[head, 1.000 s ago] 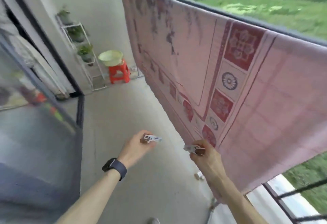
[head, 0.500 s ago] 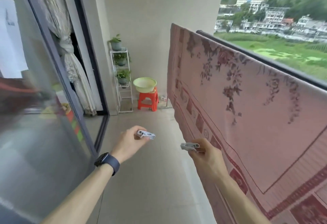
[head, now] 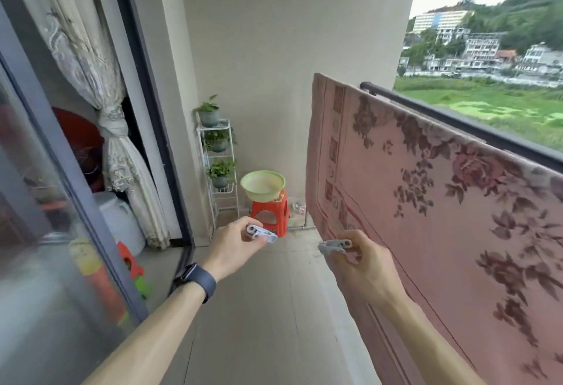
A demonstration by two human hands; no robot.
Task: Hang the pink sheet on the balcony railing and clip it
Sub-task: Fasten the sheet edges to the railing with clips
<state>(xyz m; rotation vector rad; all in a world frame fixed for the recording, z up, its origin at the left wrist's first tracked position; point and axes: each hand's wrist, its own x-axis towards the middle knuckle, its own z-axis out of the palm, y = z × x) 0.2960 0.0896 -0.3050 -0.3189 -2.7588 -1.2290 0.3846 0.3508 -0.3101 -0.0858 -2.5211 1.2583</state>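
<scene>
At the far left a glass sliding door (head: 54, 263) fronts a tied lace curtain (head: 100, 104); beyond it a white wire plant rack (head: 217, 171) stands against the end wall, and beside that a pale green plastic basin (head: 262, 185) sits on a small red plastic stool (head: 271, 212).

The left hand (head: 233, 249), wrist in a dark watch (head: 198, 281), is closed around a white plastic clothes peg (head: 262, 234), forearm stretched forward and slightly inward. The right hand (head: 362, 269) is likewise curled around a second grey-white plastic peg (head: 335, 246), held low, just beside the hanging cloth.

The pink floral patterned sheet (head: 441, 217) is already draped over the dark metal balcony railing (head: 457, 121), its near edge reaching almost to the rail's end; no peg appears on it yet, though blur on the right makes that uncertain.

The risk from here is that the unclipped sheet slides or is lifted off by wind, dropping outside. A peg could also slip from the fingers and fall over the rail, or bite only thin cloth instead of rail and cloth together.
</scene>
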